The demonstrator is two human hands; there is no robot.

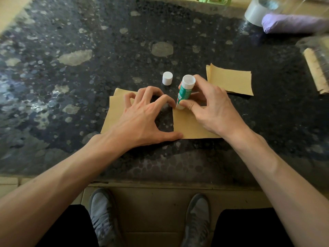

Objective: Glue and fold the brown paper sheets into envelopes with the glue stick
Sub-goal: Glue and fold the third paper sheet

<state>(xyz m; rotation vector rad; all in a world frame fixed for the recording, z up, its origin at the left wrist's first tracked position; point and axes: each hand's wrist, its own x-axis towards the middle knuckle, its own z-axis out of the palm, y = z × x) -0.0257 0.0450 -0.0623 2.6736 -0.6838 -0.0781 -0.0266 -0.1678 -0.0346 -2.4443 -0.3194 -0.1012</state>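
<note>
Your left hand (140,120) has its fingers (164,98) spread and arched, the tips pressing down on the brown paper sheet (188,125) and the thumb flat on its near edge. Your right hand (210,107) pinches the glue stick (183,91) between thumb and fingers, with the stick upside down and its tip touching the sheet's far left corner. This looks like the gluing step: glue is going along an edge, and no fold is made yet. Next you probably need to draw the stick along that left edge while your left hand keeps the paper from sliding, then fold. The sheet lies flat at the near middle of the dark speckled table (89,86); whether the brown piece under your left palm belongs to it I cannot tell. The white cap (167,78) stands just beyond. A stack of brown paper (229,81) waits to the far right.
</note>
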